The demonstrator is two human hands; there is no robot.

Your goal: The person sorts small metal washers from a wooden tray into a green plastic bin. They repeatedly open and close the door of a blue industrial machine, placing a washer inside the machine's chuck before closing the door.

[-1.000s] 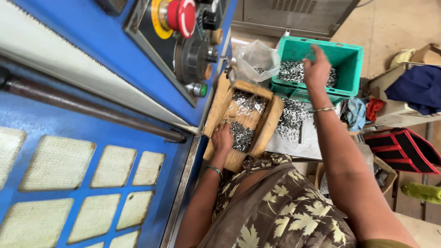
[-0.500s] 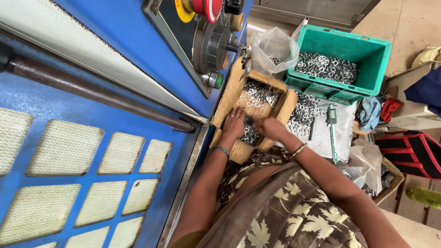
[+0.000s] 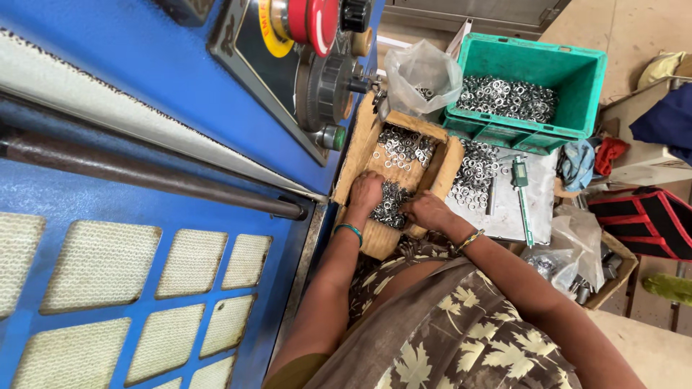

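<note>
Left hand (image 3: 365, 194) and right hand (image 3: 427, 211) both in wooden tray (image 3: 440, 169), fingers curled on pile of small metal rings (image 3: 389, 204) between them; clamped or loose cannot tell; green crate (image 3: 577, 86) of rings beyond, well apart

A second ago our right hand (image 3: 427, 211) was stretched out over the green crate (image 3: 577, 94) of metal rings; now it has come back to the wooden tray (image 3: 375, 241), beside our left hand (image 3: 366, 194), both lying on the heap of small rings (image 3: 389, 205) at its near end.
</note>
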